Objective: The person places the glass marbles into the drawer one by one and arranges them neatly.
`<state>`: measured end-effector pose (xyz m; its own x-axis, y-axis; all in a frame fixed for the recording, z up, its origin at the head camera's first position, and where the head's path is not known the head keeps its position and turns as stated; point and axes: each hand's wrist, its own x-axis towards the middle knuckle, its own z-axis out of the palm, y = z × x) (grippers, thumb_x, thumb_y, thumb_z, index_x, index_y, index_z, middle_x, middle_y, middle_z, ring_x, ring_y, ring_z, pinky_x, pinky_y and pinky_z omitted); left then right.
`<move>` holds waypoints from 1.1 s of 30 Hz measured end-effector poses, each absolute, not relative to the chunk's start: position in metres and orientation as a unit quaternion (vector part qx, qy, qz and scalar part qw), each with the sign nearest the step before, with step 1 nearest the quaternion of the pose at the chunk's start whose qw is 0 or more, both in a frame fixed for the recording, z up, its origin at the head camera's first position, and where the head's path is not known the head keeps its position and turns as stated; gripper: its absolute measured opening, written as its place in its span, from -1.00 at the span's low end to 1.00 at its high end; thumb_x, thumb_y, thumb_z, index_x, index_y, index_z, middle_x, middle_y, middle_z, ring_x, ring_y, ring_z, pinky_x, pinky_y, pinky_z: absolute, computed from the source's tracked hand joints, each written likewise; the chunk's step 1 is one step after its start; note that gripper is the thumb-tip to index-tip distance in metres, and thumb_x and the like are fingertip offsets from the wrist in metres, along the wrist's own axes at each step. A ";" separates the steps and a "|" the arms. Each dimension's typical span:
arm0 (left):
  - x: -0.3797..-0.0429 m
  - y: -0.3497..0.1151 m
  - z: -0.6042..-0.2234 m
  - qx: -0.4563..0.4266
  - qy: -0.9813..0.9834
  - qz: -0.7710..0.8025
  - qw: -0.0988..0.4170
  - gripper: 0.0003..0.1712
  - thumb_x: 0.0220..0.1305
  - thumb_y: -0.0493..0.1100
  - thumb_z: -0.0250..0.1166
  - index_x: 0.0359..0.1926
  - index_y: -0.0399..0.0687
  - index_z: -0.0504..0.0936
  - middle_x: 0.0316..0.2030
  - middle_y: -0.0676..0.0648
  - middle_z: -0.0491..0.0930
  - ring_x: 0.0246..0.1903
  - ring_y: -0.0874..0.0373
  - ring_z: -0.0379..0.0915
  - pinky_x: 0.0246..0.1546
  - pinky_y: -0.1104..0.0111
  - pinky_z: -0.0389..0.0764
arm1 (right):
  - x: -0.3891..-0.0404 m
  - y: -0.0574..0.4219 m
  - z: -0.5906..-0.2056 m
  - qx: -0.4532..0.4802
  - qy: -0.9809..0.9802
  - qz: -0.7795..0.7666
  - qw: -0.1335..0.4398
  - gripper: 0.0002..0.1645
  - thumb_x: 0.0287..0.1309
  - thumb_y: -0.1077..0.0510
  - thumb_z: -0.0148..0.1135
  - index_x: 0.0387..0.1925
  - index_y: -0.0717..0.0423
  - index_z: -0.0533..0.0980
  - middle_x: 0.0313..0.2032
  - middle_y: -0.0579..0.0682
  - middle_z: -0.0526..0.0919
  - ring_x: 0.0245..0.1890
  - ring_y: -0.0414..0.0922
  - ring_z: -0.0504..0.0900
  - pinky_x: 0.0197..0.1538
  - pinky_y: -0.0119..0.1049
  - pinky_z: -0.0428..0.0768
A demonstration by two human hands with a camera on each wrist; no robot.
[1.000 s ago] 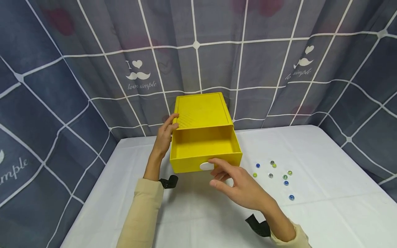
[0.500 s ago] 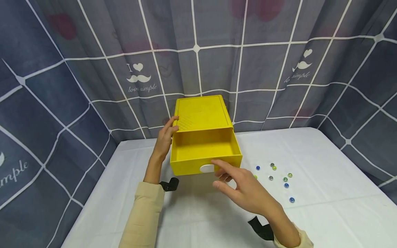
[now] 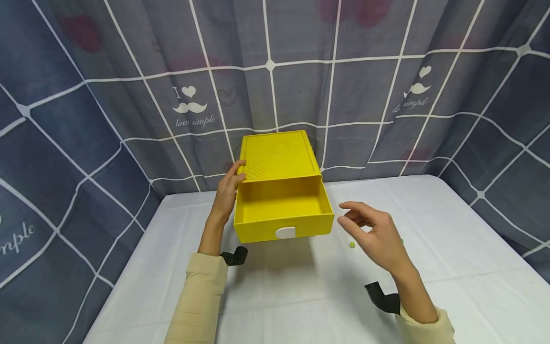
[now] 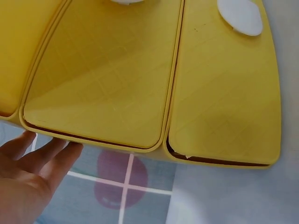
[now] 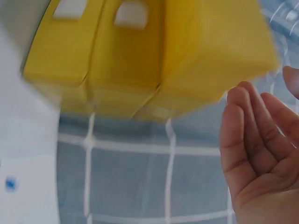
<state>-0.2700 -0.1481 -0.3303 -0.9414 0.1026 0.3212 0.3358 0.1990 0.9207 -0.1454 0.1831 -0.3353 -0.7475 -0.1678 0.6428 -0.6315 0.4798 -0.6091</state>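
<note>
A yellow drawer cabinet stands on the table, its top drawer pulled out with nothing visible inside. The white handle is on the drawer front. Against the cabinet's left side rests my left hand; in the left wrist view its fingers lie along the edge, not curled round it. My right hand hovers to the right of the drawer, fingers loosely bent and, in the right wrist view, palm bare. Near it lies a green marble; most other marbles are hidden behind this hand.
A white cloth covers the table. Behind and on both sides hangs a grey checked curtain. Below the top drawer are further drawers, such as the middle one, both shut. A blue marble shows in the right wrist view.
My right hand has left the drawer front beside the handle and moved right, over the marbles, hiding most of them. My left hand and the pulled-out drawer stay as they were.
</note>
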 end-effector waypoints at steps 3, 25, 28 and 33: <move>-0.270 -0.149 -0.331 -0.145 -0.768 -0.617 0.098 -0.42 0.47 0.03 -0.11 0.44 0.05 0.30 0.45 -0.04 0.16 0.37 0.01 0.09 0.36 0.00 0.08 | -0.157 0.197 -0.347 0.198 -0.848 0.425 0.246 -0.73 0.19 0.24 0.34 -0.05 0.19 0.63 -0.38 -0.10 0.68 -0.46 -0.23 0.60 -0.28 -0.50 0.54; -0.271 -0.145 -0.333 -0.144 -0.768 -0.615 0.110 -0.38 0.42 0.04 -0.11 0.45 0.01 0.30 0.46 -0.05 0.15 0.40 0.02 0.04 0.36 -0.04 0.05 | -0.178 0.234 -0.388 0.097 -0.924 0.338 0.150 -0.71 0.21 0.18 0.32 -0.10 0.30 0.64 -0.34 0.00 0.66 -0.34 -0.05 0.60 -0.33 -0.20 0.53; -0.272 -0.146 -0.333 -0.144 -0.768 -0.614 0.110 -0.38 0.42 0.05 -0.11 0.44 0.01 0.30 0.46 -0.06 0.16 0.40 0.00 0.05 0.36 -0.05 0.05 | -0.174 0.240 -0.391 0.093 -0.928 0.334 0.135 -0.69 0.21 0.16 0.32 -0.10 0.31 0.64 -0.35 -0.03 0.66 -0.33 -0.06 0.59 -0.33 -0.21 0.52; -0.271 -0.146 -0.332 -0.144 -0.765 -0.617 0.113 -0.39 0.43 0.05 -0.11 0.44 0.02 0.31 0.45 -0.05 0.17 0.40 0.01 0.05 0.37 -0.02 0.05 | -0.167 0.253 -0.395 0.101 -0.935 0.314 0.128 -0.69 0.20 0.15 0.32 -0.12 0.32 0.65 -0.35 -0.04 0.68 -0.33 -0.07 0.59 -0.28 -0.16 0.51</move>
<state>-0.2714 -0.1458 -0.3324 -0.9328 0.0813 0.3511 0.3604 0.1963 0.9119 -0.1672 0.2529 -0.3949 -0.9469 -0.1088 0.3024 -0.2692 0.7824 -0.5616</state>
